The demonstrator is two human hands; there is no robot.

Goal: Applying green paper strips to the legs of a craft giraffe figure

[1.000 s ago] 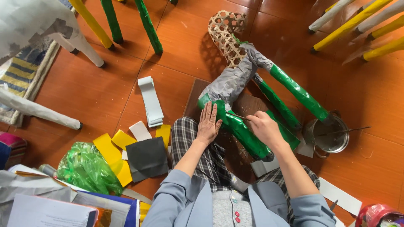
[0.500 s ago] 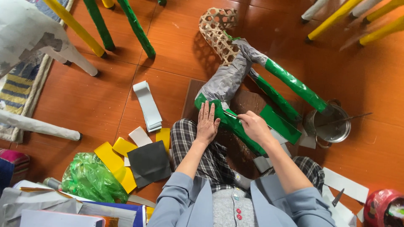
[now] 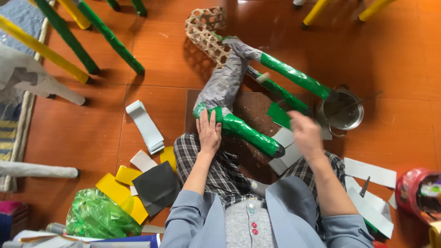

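While the left hand [image 3: 209, 132] presses flat on the green-wrapped leg [image 3: 245, 131], the right hand [image 3: 305, 134] hovers beside it, empty.

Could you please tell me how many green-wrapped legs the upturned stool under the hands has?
3: one under the left hand, nearest the lap; one in the middle; one farthest, reaching the metal pot. A fourth may be hidden.

Soft, even daylight fills the room, bright enough that the orange floor [image 3: 92, 133] glows warm. Glare sits on the glossy green-wrapped stick [image 3: 243, 128] just past the left hand [image 3: 209, 133], and on the metal pot [image 3: 342, 110] beyond the right hand [image 3: 305, 133]. Short, soft shadows fall under the stick and the pale paper strips [image 3: 144, 126] left of the left hand. The right hand is smeared with motion blur; the left hand is sharp. Straight chair legs [image 3: 110, 36] bow slightly near the top edge.
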